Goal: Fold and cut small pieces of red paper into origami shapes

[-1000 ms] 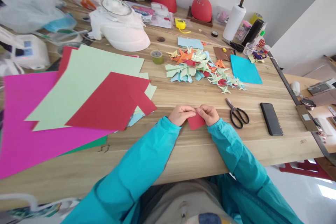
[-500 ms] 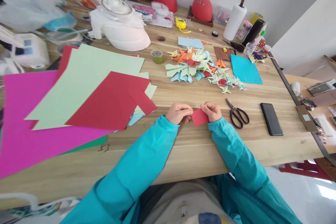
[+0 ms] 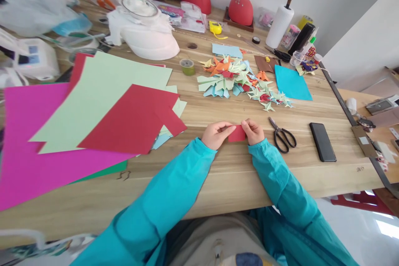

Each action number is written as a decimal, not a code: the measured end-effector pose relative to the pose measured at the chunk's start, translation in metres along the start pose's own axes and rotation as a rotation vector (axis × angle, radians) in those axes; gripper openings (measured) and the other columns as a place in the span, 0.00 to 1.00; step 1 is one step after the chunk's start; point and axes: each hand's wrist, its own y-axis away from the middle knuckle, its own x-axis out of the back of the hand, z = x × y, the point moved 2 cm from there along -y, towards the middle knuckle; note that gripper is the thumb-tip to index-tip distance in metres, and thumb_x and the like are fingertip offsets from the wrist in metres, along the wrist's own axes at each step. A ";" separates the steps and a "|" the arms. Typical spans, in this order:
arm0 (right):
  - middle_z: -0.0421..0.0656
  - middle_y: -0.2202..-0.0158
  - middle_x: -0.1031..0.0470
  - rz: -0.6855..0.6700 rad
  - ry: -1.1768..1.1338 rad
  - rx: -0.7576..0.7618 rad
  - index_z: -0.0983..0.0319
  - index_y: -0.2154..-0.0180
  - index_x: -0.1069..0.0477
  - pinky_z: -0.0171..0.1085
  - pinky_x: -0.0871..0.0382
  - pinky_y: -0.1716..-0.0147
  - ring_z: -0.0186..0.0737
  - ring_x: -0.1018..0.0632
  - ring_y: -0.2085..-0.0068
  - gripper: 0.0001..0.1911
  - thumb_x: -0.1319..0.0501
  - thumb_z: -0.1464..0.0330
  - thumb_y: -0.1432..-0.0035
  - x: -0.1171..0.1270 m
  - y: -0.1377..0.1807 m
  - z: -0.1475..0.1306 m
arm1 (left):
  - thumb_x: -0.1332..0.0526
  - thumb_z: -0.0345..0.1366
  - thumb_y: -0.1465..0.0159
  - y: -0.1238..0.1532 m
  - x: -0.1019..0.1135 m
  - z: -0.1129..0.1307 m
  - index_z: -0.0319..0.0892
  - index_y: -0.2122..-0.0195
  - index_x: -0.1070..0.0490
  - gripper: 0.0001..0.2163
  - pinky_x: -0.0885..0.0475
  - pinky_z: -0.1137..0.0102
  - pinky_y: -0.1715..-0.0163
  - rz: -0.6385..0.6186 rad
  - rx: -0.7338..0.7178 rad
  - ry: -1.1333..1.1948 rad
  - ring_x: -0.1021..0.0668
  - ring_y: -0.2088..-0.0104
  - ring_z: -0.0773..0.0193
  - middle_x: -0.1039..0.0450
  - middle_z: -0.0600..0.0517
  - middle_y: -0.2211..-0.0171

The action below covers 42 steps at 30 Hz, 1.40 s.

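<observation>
A small red piece of paper is held between my two hands above the wooden table. My left hand pinches its upper left side, with thumb and forefinger stretched along the edge. At the upper right corner, the thumb and fingers of my right hand close on the same paper. Just right of that hand lies a pair of black-handled scissors. Beyond my hands is a heap of folded paper shapes in green, orange, red and blue.
Large sheets of red paper, green paper and magenta paper overlap on the left. A phone lies at right. Blue paper, a tape roll and a white cap sit farther back.
The red paper has turned from tilted to nearly level and shifted slightly up and right. My left hand has moved right, its fingers now reaching over the paper's edge.
</observation>
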 end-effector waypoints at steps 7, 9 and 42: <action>0.39 0.81 0.31 -0.255 0.045 -0.030 0.62 0.75 0.34 0.33 0.35 0.75 0.31 0.30 0.78 0.20 0.46 0.52 0.48 -0.013 0.011 0.001 | 0.37 0.43 0.50 -0.004 0.010 -0.003 0.38 0.75 0.27 0.11 0.32 0.73 0.73 0.167 -0.083 -0.105 0.28 0.73 0.66 0.27 0.52 0.76; 0.39 0.80 0.30 -0.266 0.056 -0.018 0.62 0.74 0.34 0.33 0.34 0.74 0.31 0.30 0.77 0.19 0.47 0.53 0.47 -0.014 0.012 0.001 | 0.37 0.42 0.50 -0.004 0.009 -0.001 0.39 0.76 0.27 0.11 0.32 0.73 0.73 0.146 -0.091 -0.125 0.27 0.74 0.66 0.27 0.53 0.77; 0.37 0.84 0.32 -0.266 0.256 -0.005 0.61 0.79 0.37 0.31 0.38 0.75 0.30 0.32 0.80 0.10 0.49 0.68 0.49 -0.016 0.012 -0.001 | 0.39 0.38 0.50 -0.007 0.004 -0.005 0.38 0.84 0.29 0.11 0.39 0.74 0.79 0.254 0.033 -0.017 0.34 0.80 0.71 0.33 0.56 0.84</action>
